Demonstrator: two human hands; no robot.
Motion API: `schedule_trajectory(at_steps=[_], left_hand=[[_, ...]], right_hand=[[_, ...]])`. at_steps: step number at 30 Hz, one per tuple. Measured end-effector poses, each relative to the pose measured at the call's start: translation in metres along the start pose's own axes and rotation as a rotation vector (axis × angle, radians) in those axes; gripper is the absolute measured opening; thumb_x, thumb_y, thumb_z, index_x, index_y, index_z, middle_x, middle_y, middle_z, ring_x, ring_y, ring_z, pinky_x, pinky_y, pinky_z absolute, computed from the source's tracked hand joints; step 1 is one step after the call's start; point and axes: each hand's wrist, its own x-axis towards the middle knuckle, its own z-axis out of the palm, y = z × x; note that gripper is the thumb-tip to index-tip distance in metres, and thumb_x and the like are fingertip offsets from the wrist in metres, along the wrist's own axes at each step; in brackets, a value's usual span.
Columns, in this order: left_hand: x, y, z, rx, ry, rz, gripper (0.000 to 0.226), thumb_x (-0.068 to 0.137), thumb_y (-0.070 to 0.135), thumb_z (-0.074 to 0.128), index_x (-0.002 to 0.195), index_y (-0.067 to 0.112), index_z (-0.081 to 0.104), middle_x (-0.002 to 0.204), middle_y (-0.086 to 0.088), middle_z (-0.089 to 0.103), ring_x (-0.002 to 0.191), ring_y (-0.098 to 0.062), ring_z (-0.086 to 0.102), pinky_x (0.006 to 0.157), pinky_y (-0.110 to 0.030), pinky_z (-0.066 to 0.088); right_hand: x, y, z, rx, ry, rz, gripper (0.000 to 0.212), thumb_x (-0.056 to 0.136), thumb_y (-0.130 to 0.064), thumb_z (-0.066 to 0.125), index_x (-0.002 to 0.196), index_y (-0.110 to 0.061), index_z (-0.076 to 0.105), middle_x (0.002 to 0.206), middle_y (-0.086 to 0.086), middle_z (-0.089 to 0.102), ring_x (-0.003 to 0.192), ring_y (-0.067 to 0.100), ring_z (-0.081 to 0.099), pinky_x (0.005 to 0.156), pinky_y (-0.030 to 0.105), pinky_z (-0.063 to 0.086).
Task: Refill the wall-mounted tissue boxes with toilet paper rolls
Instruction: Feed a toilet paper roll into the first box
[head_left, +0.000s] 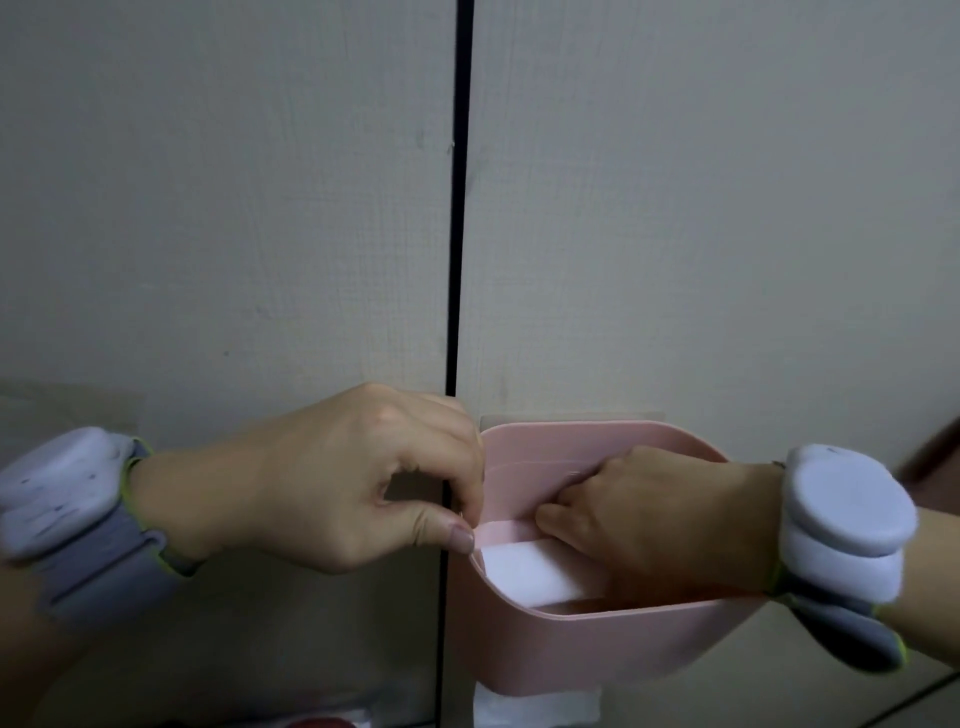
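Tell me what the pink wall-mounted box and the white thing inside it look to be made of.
The pink wall-mounted box looks like moulded plastic with a matte finish: thin even walls, rounded corners, soft sheen. The white roll inside it seems to be soft tissue paper, dull and slightly fuzzy; a white sheet hangs below the box. The blur leaves texture uncertain.
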Motion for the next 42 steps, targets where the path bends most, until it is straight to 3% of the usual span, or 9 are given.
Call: schedule_trajectory(at_steps=[5,9,14,20,25,33,36,39,42], left_hand=[[0.002,-0.001,0.0,-0.001,0.012,-0.015,0.015,0.089,0.029,0.069,0.086,0.015,0.073,0.089,0.006,0.068,0.091,-0.015,0.066,0.077,-0.036,0.052],[0.001,0.003,0.002,-0.01,0.063,-0.038,0.018,0.088,0.03,0.07,0.085,0.014,0.074,0.09,0.004,0.069,0.091,-0.016,0.067,0.078,-0.037,0.054],[-0.005,0.006,0.007,-0.106,0.116,-0.206,0.021,0.081,0.033,0.074,0.089,0.014,0.076,0.101,0.007,0.073,0.104,-0.012,0.068,0.091,-0.039,0.054],[-0.021,0.033,0.013,-0.261,0.327,-0.495,0.047,0.069,0.044,0.079,0.114,0.038,0.068,0.116,0.014,0.069,0.098,-0.013,0.07,0.092,-0.033,0.056],[-0.055,0.049,0.009,-0.159,0.518,-0.578,0.04,0.078,0.05,0.064,0.114,0.032,0.066,0.109,0.017,0.073,0.103,-0.003,0.069,0.091,-0.036,0.056],[-0.204,0.08,0.001,0.025,0.554,-0.719,0.044,0.078,0.059,0.054,0.107,0.03,0.071,0.098,0.021,0.07,0.09,-0.004,0.067,0.079,-0.026,0.054],[-0.253,0.08,0.01,-0.009,0.529,-0.736,0.031,0.083,0.043,0.065,0.106,0.023,0.072,0.095,0.008,0.074,0.083,-0.013,0.068,0.076,-0.024,0.055],[-0.314,0.076,0.019,-0.011,0.497,-0.739,0.016,0.089,0.023,0.071,0.105,0.02,0.073,0.096,0.006,0.072,0.083,-0.006,0.065,0.071,-0.013,0.049],[-0.367,0.069,0.038,-0.07,0.467,-0.821,0.016,0.091,0.022,0.069,0.106,0.02,0.072,0.095,0.009,0.07,0.083,-0.002,0.063,0.07,-0.012,0.047]], right_hand=[[0.0,0.001,-0.005,0.01,0.001,-0.009,0.029,0.098,-0.033,0.043,0.123,-0.02,0.05,0.123,0.004,0.061,0.107,0.031,0.061,0.092,0.044,0.05],[-0.01,0.005,-0.023,0.23,0.04,-0.001,0.026,0.09,-0.044,0.057,0.111,-0.027,0.058,0.11,-0.009,0.065,0.093,0.017,0.059,0.079,0.029,0.045],[-0.042,0.022,-0.022,0.549,0.21,0.011,0.033,0.09,-0.046,0.062,0.121,-0.036,0.061,0.11,-0.027,0.064,0.093,-0.008,0.057,0.082,0.008,0.041],[-0.052,0.026,-0.016,0.681,0.61,0.05,0.03,0.087,-0.043,0.061,0.115,-0.032,0.066,0.107,-0.02,0.067,0.099,0.0,0.062,0.088,0.027,0.05],[-0.034,-0.008,-0.05,0.751,0.787,-0.002,0.028,0.089,-0.039,0.063,0.115,-0.033,0.066,0.11,-0.02,0.066,0.102,-0.001,0.062,0.092,0.031,0.052],[0.017,-0.154,-0.105,0.644,0.69,-0.086,0.026,0.093,-0.03,0.064,0.118,-0.029,0.066,0.111,-0.014,0.065,0.102,0.001,0.06,0.087,0.018,0.047],[0.047,-0.208,-0.103,0.679,0.607,-0.074,0.027,0.092,-0.028,0.065,0.119,-0.023,0.066,0.112,-0.008,0.066,0.101,0.004,0.06,0.088,0.025,0.048],[0.089,-0.274,-0.101,0.715,0.519,-0.086,0.028,0.091,-0.024,0.066,0.119,-0.021,0.066,0.114,-0.006,0.067,0.099,0.006,0.061,0.088,0.027,0.05],[0.123,-0.325,-0.092,0.781,0.426,-0.095,0.026,0.09,-0.023,0.067,0.116,-0.021,0.067,0.111,-0.006,0.068,0.097,0.008,0.064,0.088,0.029,0.051]])
